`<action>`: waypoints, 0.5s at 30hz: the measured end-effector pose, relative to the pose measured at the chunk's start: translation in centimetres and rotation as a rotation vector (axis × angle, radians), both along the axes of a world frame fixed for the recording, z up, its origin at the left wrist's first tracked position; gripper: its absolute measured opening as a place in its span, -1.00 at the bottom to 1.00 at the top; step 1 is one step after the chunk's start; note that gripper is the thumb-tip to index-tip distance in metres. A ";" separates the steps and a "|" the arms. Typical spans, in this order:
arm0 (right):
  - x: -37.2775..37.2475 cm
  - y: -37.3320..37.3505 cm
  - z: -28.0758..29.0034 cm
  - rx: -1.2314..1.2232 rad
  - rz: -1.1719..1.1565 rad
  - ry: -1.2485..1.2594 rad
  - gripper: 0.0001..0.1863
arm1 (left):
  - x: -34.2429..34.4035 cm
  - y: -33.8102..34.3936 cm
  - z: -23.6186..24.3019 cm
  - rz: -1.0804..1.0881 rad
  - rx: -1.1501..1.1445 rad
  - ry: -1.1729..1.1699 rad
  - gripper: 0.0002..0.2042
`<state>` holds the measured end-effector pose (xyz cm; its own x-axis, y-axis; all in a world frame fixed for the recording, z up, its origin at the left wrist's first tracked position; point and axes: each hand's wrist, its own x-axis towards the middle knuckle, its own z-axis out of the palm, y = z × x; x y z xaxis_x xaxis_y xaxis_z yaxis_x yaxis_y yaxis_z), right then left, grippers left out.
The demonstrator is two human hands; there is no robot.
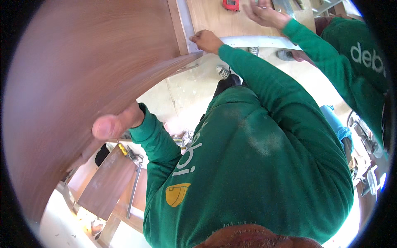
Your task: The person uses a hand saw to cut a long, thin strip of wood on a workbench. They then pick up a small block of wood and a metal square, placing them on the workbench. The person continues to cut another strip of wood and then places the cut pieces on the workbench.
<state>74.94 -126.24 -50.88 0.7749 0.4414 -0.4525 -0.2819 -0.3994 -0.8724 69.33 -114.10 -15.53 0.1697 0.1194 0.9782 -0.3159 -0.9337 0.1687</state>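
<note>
A large reddish-brown wooden panel (91, 53) fills the left side. My left hand (118, 122) grips its near edge, with the thumb showing and the other fingers mostly hidden. Out ahead, my right hand (208, 41) is closed, its fingertips at a pale strip (191, 39) beside the panel's corner. Whether anything small sits in those fingertips is hidden. The strip borders a light wooden board (211, 18) on the work surface.
At the right a co-worker in a green sleeve (316, 49) reaches a blurred hand (266, 15) over the board, near a red tape measure (231, 5). Below left, a yellow-and-dark power tool (128, 152) lies by a brown board (108, 182). Clutter (366, 165) lies at the right.
</note>
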 end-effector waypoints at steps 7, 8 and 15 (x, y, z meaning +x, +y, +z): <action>-12.3 -16.5 0.1 -0.051 0.052 0.017 -0.48 | -1.1 3.3 0.0 0.055 0.152 0.050 0.18; -15.0 -19.3 -1.7 -0.150 -0.010 0.051 -0.50 | -1.1 3.3 -0.3 0.066 0.160 0.041 0.19; -31.8 -32.3 -12.7 -0.337 -0.665 0.358 -0.57 | -1.6 3.0 -1.7 0.076 0.217 0.055 0.17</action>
<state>43.17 -158.51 -63.57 0.6102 -0.2616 -0.7478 -0.7898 -0.2753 -0.5481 67.68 -111.11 -17.24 0.2217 -0.0779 0.9720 -0.2394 -0.9706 -0.0231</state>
